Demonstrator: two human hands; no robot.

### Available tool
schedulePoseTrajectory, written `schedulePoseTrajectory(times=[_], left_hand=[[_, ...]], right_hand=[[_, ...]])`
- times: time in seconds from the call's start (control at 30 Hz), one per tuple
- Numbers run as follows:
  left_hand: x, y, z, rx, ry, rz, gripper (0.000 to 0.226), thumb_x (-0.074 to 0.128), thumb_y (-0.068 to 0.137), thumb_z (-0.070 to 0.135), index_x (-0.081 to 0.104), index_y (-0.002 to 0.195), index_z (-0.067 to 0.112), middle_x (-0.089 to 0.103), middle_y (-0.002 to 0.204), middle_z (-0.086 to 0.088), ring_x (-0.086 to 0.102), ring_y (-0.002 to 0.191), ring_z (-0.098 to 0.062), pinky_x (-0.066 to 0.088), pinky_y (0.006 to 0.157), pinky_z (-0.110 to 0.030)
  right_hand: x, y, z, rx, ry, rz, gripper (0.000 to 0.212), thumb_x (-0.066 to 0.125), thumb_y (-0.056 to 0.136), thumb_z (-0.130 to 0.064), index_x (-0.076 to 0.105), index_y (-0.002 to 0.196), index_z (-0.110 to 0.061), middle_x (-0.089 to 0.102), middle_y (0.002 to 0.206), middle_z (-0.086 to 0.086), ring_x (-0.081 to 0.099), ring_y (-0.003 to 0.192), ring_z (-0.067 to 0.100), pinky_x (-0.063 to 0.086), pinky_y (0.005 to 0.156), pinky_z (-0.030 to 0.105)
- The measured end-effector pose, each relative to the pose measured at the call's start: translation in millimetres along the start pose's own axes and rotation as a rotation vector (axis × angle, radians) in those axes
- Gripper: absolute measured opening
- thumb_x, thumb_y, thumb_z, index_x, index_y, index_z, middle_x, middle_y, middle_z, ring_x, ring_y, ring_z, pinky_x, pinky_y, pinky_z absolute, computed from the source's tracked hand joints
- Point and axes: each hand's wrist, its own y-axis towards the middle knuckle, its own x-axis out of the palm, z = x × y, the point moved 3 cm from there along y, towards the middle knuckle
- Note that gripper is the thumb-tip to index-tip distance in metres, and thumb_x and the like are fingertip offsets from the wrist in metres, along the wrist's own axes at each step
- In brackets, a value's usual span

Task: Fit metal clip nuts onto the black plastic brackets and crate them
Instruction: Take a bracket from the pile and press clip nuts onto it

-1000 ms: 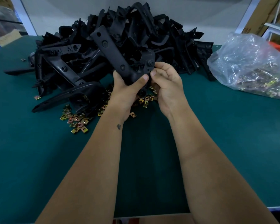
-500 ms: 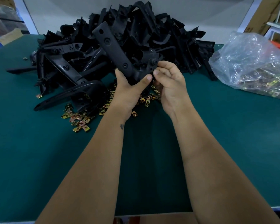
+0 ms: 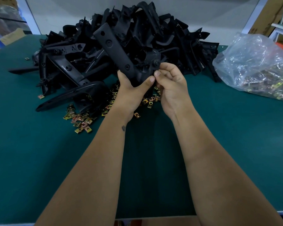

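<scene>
Many clip nuts [image 3: 266, 85] inside clear plastic bag [image 3: 252, 51], right.

Both hands hold one black bracket up over the green bench.

I see my left hand [image 3: 131, 90] gripping the lower bend of the bracket [image 3: 116, 51], its long arm tilted up and to the left; my right hand [image 3: 171, 82] has curled fingers at the bracket's right end, whether on a nut I cannot tell. Behind lies the pile of brackets [image 3: 137, 26], loose clip nuts [image 3: 82, 121] are scattered on the table [image 3: 39, 160] beneath, and a clear bag of nuts [image 3: 258, 67] sits at far right.
</scene>
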Motion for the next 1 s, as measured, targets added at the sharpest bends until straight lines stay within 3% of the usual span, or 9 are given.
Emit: schedulePoseTrajectory(times=[0.2, 0.4, 0.5, 0.67, 0.77, 0.83, 0.93, 0.97, 1.0], left_hand=[[-2, 1, -1, 0.002, 0.019, -0.02, 0.113, 0.079, 0.068, 0.043, 0.01, 0.154, 0.022, 0.041, 0.154, -0.001, 0.04, 0.142, -0.02, 0.036, 0.115, -0.049], [-7, 2, 0, -0.014, 0.054, -0.073, 0.107, 0.077, 0.074, 0.04, 0.009, 0.154, 0.024, 0.042, 0.153, 0.003, 0.04, 0.141, -0.017, 0.035, 0.115, -0.049], [-6, 2, -1, -0.012, 0.059, -0.076, 0.102, 0.076, 0.076, 0.04, 0.011, 0.153, 0.025, 0.044, 0.151, 0.005, 0.042, 0.139, -0.016, 0.036, 0.115, -0.048], [-1, 3, -3, -0.051, -0.089, -0.019, 0.061, 0.07, 0.092, 0.021, 0.034, 0.14, 0.024, 0.06, 0.136, 0.003, 0.06, 0.122, -0.014, 0.05, 0.103, -0.044], [3, 4, -4, -0.114, -0.266, -0.001, 0.044, 0.059, 0.098, 0.013, 0.04, 0.138, 0.016, 0.064, 0.131, -0.006, 0.067, 0.113, -0.021, 0.059, 0.085, -0.04], [3, 5, -4, -0.128, -0.297, 0.011, 0.039, 0.054, 0.1, 0.01, 0.041, 0.137, 0.014, 0.063, 0.132, -0.008, 0.065, 0.116, -0.025, 0.059, 0.086, -0.042], [2, 5, -5, -0.111, -0.253, 0.019, 0.038, 0.051, 0.1, 0.005, 0.042, 0.136, 0.015, 0.062, 0.133, -0.008, 0.063, 0.117, -0.024, 0.058, 0.09, -0.043], [3, 5, -4, -0.103, -0.23, 0.02, 0.04, 0.051, 0.1, 0.003, 0.042, 0.136, 0.016, 0.062, 0.132, -0.007, 0.064, 0.117, -0.024, 0.057, 0.092, -0.043], [3, 4, -3, -0.094, -0.209, 0.017, 0.042, 0.051, 0.099, 0.002, 0.042, 0.137, 0.018, 0.062, 0.132, -0.006, 0.064, 0.117, -0.023, 0.056, 0.094, -0.043]], right_hand=[[1, 0, -3, 0.003, -0.02, 0.0, 0.021, 0.057, 0.091, 0.007, 0.06, 0.094, -0.013, 0.062, 0.074, -0.004, 0.054, 0.063, 0.0, 0.041, 0.064, 0.016], [1, 0, -2, 0.022, -0.068, -0.056, 0.021, 0.057, 0.091, 0.007, 0.059, 0.103, -0.011, 0.064, 0.08, -0.001, 0.056, 0.075, 0.008, 0.041, 0.072, 0.021], [0, 0, -2, 0.018, -0.077, -0.038, 0.021, 0.058, 0.091, 0.007, 0.06, 0.102, -0.01, 0.064, 0.082, 0.0, 0.055, 0.073, 0.007, 0.041, 0.068, 0.019], [3, 0, -1, 0.011, -0.096, 0.062, 0.019, 0.064, 0.091, 0.0, 0.064, 0.109, -0.007, 0.068, 0.079, -0.002, 0.06, 0.07, 0.003, 0.046, 0.064, 0.016], [3, 1, 2, 0.031, -0.156, 0.125, 0.019, 0.064, 0.095, -0.015, 0.068, 0.111, -0.005, 0.073, 0.094, 0.005, 0.067, 0.09, 0.014, 0.055, 0.088, 0.033], [4, -1, 3, 0.056, -0.175, 0.155, 0.03, 0.057, 0.099, -0.024, 0.069, 0.107, 0.002, 0.071, 0.108, 0.019, 0.066, 0.103, 0.029, 0.051, 0.1, 0.046], [8, -4, 1, -0.019, -0.214, 0.15, 0.046, 0.055, 0.1, -0.028, 0.06, 0.092, 0.017, 0.063, 0.098, 0.035, 0.058, 0.078, 0.031, 0.048, 0.081, 0.038], [9, -4, 1, -0.05, -0.273, 0.143, 0.044, 0.057, 0.098, -0.029, 0.062, 0.075, 0.008, 0.064, 0.079, 0.026, 0.052, 0.067, 0.029, 0.043, 0.071, 0.029], [9, -4, 1, -0.064, -0.331, 0.135, 0.043, 0.06, 0.097, -0.029, 0.058, 0.058, -0.01, 0.059, 0.059, 0.006, 0.047, 0.057, 0.017, 0.039, 0.064, 0.021]])
